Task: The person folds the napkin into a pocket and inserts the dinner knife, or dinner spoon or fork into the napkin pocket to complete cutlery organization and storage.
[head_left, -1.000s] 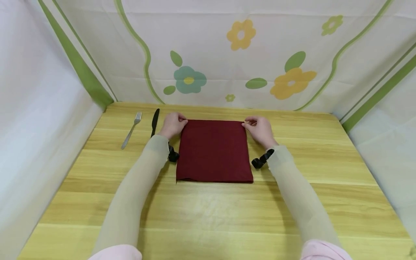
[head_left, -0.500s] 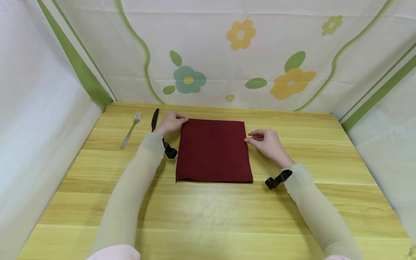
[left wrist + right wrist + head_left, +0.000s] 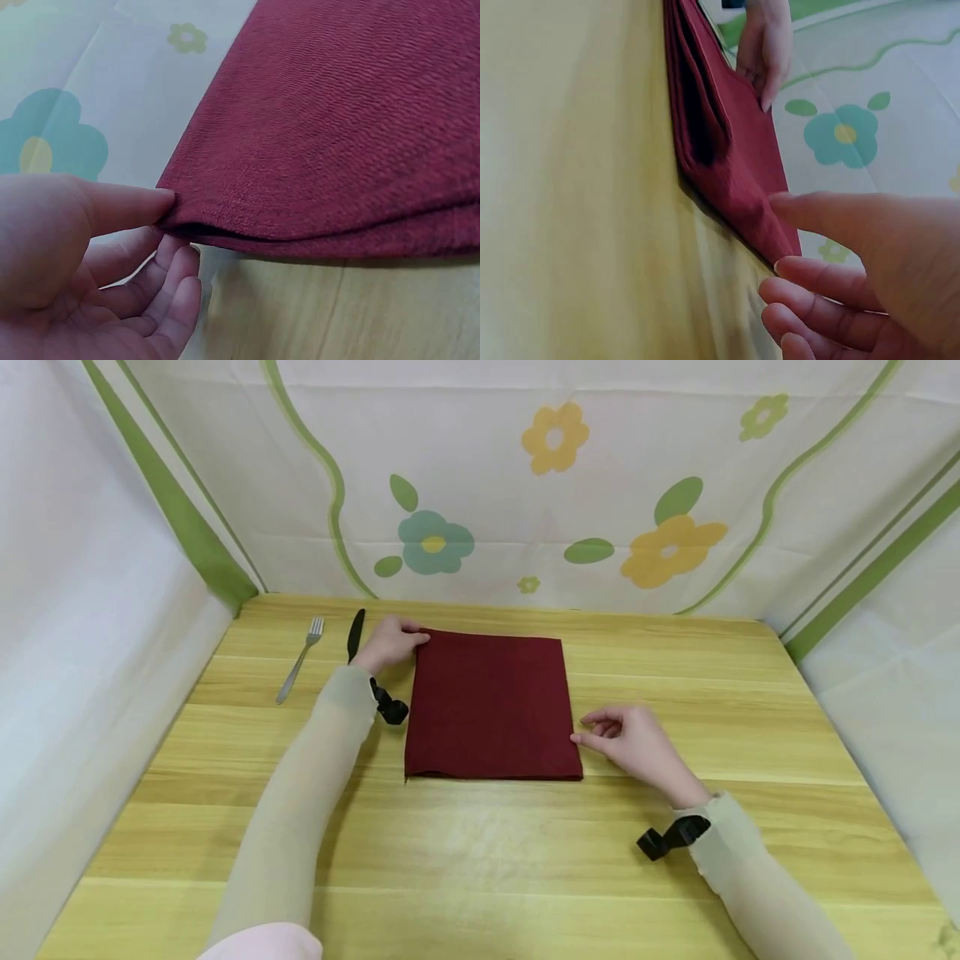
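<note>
Head view: my right hand (image 3: 636, 745) has slid nearer along the cloth (image 3: 491, 706), thumb touching, fingers parted; my left hand (image 3: 388, 644) pinches its far-left corner, likely anchoring it.

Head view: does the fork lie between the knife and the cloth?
No, the knife lies between the fork and the cloth.

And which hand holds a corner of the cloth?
The left hand, pinching the cloth at its far left corner; the right hand is at the right edge, between corners.
</note>
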`<state>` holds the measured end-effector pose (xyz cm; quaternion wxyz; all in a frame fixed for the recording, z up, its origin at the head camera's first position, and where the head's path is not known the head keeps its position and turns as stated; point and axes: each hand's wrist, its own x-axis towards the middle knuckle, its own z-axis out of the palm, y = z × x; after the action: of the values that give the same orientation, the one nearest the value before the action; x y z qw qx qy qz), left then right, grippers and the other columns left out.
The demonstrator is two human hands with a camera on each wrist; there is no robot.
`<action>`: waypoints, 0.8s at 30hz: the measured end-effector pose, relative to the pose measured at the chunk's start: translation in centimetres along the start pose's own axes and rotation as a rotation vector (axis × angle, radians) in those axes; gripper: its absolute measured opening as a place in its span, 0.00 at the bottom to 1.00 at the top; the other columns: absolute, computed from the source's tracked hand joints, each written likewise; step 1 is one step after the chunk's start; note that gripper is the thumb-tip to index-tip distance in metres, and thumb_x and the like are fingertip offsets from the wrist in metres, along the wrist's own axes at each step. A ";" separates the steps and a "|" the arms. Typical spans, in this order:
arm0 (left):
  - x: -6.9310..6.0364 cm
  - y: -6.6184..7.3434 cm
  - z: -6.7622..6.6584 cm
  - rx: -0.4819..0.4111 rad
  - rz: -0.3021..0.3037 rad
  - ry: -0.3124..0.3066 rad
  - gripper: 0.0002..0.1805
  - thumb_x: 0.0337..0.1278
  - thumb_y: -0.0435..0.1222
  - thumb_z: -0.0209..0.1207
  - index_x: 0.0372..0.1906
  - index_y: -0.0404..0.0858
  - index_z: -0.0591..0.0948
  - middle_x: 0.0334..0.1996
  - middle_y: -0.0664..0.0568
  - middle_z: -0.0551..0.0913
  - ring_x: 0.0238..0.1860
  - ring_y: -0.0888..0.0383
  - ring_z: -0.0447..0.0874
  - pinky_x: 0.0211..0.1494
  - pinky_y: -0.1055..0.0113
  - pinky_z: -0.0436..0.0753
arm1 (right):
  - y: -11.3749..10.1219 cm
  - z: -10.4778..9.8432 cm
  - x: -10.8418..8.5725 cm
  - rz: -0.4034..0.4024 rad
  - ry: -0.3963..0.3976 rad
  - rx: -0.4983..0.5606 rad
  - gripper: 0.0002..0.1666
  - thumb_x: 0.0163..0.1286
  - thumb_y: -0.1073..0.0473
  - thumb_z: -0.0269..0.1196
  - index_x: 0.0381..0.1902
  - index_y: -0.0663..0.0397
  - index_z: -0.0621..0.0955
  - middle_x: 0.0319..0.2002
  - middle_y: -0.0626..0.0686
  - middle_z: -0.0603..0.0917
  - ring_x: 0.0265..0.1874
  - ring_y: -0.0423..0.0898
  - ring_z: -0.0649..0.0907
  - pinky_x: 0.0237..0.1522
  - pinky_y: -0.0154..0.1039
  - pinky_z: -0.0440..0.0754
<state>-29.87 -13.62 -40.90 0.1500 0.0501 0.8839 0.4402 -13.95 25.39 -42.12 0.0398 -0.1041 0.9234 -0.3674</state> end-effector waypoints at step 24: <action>-0.3 -0.8 0.1 -0.141 0.027 0.084 0.16 0.70 0.36 0.64 0.57 0.34 0.83 0.49 0.43 0.83 0.46 0.50 0.81 0.46 0.59 0.80 | -1.7 0.7 -2.1 0.140 -0.107 0.119 0.07 0.65 0.63 0.71 0.34 0.58 0.82 0.23 0.50 0.84 0.22 0.47 0.85 0.24 0.37 0.80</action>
<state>-29.50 -14.11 -41.55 0.1102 0.0329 0.8554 0.5051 -11.54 24.23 -41.47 0.1209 -0.0562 0.9014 -0.4119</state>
